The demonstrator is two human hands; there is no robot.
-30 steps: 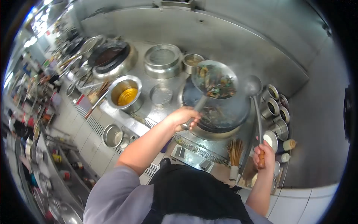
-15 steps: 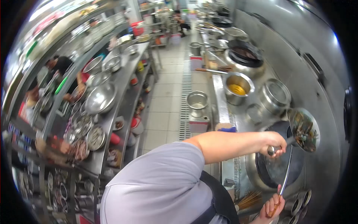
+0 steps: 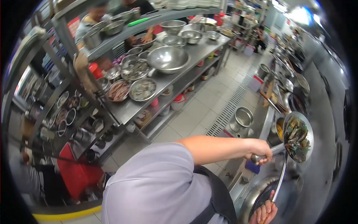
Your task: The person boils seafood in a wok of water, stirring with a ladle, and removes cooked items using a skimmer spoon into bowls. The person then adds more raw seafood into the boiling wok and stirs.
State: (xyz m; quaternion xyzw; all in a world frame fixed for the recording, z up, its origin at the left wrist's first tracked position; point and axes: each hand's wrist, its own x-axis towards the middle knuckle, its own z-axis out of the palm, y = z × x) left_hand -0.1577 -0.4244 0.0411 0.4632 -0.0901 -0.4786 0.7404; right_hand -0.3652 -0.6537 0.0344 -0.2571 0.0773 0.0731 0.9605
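Observation:
My left hand (image 3: 260, 151) is closed round the thick metal handle of a wide skimmer (image 3: 310, 139), whose bowl is tilted towards me. Dark mussels (image 3: 297, 140) with green-edged shells lie in it. My right hand (image 3: 265, 213), partly cut off at the lower edge, grips the wooden handle of a metal ladle (image 3: 280, 181). The ladle's shaft rises to the skimmer's near side, where its head is mostly hidden. Beneath both tools sits a dark wok (image 3: 285, 198) on the steel range.
On the left, a steel worktable (image 3: 128, 112) carries a large metal bowl (image 3: 168, 59), a bowl of shrimp (image 3: 143, 89) and several others. Co-workers stand behind its shelf. A metal pot (image 3: 243, 117) stands beside the range, near a floor drain grate (image 3: 235, 99).
The view has swung left, bringing more worktable and a red container into sight. Both hands keep their grips. The skimmer faces me more, showing the mussels better; my right hand appears lower in view.

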